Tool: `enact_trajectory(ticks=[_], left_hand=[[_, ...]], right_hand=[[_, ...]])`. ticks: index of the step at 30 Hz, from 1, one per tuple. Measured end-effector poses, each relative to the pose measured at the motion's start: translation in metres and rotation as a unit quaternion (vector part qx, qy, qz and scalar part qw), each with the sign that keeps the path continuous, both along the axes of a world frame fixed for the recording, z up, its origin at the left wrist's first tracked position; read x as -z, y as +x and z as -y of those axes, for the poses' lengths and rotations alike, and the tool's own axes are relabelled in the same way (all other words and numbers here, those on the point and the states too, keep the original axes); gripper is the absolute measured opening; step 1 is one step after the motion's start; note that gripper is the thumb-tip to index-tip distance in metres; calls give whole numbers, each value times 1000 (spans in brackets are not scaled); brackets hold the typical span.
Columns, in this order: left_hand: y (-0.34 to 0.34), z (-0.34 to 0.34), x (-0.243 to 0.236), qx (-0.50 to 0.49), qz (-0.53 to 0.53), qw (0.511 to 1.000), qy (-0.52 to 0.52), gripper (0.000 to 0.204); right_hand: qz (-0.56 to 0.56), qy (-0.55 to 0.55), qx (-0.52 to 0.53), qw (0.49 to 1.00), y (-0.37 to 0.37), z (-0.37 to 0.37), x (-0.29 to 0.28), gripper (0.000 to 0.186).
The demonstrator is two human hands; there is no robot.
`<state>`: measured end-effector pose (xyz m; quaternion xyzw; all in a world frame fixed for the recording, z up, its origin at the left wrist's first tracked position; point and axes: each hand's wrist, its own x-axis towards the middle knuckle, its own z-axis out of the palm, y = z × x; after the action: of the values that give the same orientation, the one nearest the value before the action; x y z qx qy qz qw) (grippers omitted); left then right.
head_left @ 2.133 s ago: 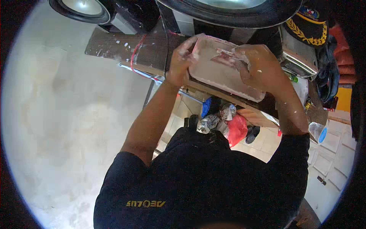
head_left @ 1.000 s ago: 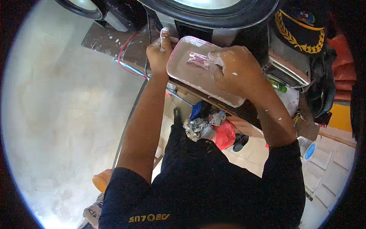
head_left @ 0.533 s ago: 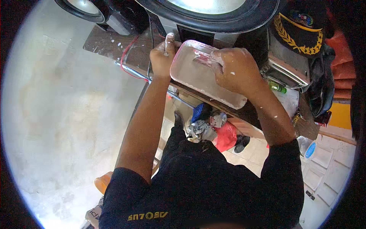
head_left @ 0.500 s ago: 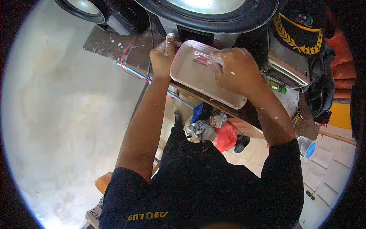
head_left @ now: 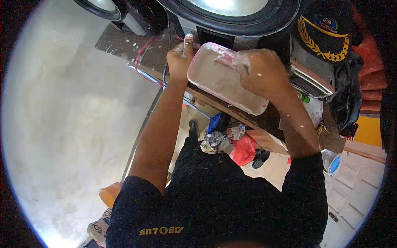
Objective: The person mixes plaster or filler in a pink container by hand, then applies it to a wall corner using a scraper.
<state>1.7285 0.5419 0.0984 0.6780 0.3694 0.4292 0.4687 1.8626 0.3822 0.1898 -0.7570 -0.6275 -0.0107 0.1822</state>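
A pale rectangular tray [head_left: 219,87] with a pink rim, coated with off-white paste, lies slanted on the dark wooden ledge. My left hand [head_left: 180,62] is at its left end, thumb raised and fingers curled; what they grip is hidden. White smears mark the thumb. My right hand [head_left: 262,74] reaches over the tray's right half, closed on a small pinkish, paste-smeared tool [head_left: 225,59] held in the paste. The tool's shape is blurred.
Large speakers [head_left: 227,29] stand behind the tray. A black cap [head_left: 322,39] and silver device [head_left: 310,76] sit right, with cables [head_left: 147,49] left. Crumpled bags [head_left: 244,149] lie below. An orange container [head_left: 108,192] is lower left; a pale smooth surface [head_left: 70,124] spans the left.
My left hand has shifted leftward off the tray's top corner, thumb now raised. The tray appears shifted left. My right hand has moved slightly, the tool moving within the tray.
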Motion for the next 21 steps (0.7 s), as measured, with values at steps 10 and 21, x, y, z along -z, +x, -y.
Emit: enact_trajectory(ticks=[10,21], left_hand=[[-47,12,0,430,140,885,-113,112],[-49,20,9,400,-48,909,107,109]], right_hand=[[-3,-53,-3,999,2,-3,4,25],[-33,-18,-53,998,1,4,9,32]])
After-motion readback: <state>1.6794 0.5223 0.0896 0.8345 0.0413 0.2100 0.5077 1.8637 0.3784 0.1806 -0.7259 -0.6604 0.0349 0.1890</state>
